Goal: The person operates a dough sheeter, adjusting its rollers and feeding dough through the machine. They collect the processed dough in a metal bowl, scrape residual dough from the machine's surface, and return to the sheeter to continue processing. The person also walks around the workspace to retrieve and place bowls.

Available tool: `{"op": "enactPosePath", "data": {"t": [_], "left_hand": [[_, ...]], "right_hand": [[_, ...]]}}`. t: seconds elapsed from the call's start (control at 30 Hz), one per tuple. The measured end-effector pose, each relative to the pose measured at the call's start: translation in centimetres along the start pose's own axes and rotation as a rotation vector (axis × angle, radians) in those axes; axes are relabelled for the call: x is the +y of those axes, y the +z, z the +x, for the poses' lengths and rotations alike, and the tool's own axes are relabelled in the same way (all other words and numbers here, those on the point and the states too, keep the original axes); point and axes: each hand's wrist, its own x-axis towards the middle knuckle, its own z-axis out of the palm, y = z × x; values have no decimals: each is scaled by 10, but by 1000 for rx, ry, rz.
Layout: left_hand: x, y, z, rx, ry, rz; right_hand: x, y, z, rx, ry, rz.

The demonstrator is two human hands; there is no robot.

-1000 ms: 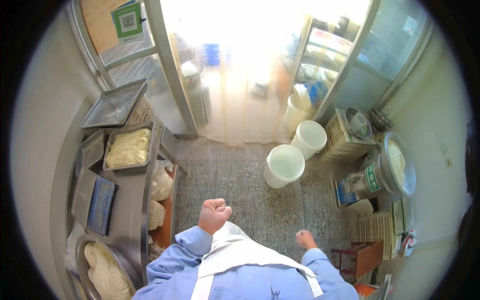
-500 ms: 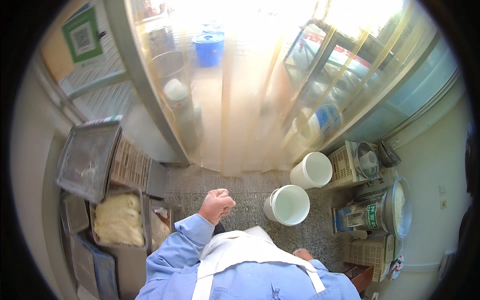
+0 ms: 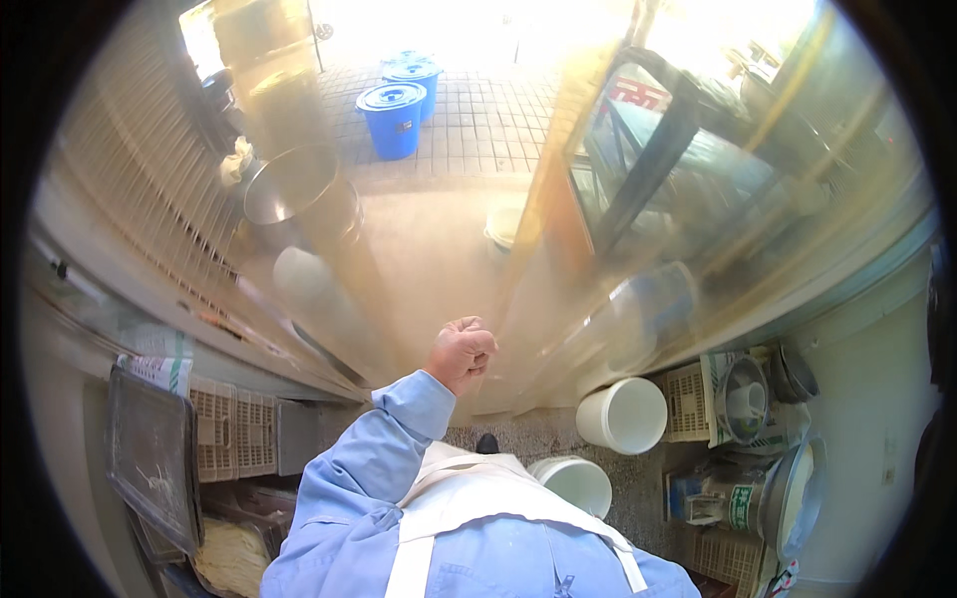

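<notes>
L hand (image 3: 462, 355) balled in fist, nothing visible in it, near clear yellowish plastic strip curtain (image 3: 523, 254) ahead; contact: can't tell. Curtain prob. bendy, slick, light per strip; best held by an edge. R hand out of view.

Curtain (image 3: 429, 259) ahead; trays (image 3: 150, 453) left; buckets (image 3: 623, 416) right.
</notes>
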Motion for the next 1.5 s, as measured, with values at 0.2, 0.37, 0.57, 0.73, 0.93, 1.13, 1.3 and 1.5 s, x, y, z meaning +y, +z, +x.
{"op": "enactPosePath", "data": {"t": [0.2, 0.37, 0.57, 0.73, 0.93, 1.13, 1.3, 1.5], "left_hand": [[87, -44, 93, 269, 250, -171], [194, -113, 141, 232, 562, -338], [327, -156, 161, 147, 838, -481], [390, -157, 199, -127, 781, -527], [448, -149, 278, -273, 905, -337], [468, -129, 400, -300, 835, -152], [493, -117, 496, -10, 771, -231], [514, -106, 617, -18, 610, -215]], "right_hand": [[-143, -93, 47, -1, 153, 241], [-184, -77, 117, 17, 9, -279], [-270, -36, 209, -25, 110, -93], [-367, -37, 256, -11, 134, 57], [-415, -47, 319, 0, 188, 133], [-433, -80, 393, 14, 260, 161], [-474, -132, 446, 100, 279, 251], [-541, -178, 504, 221, 303, 389]]}}
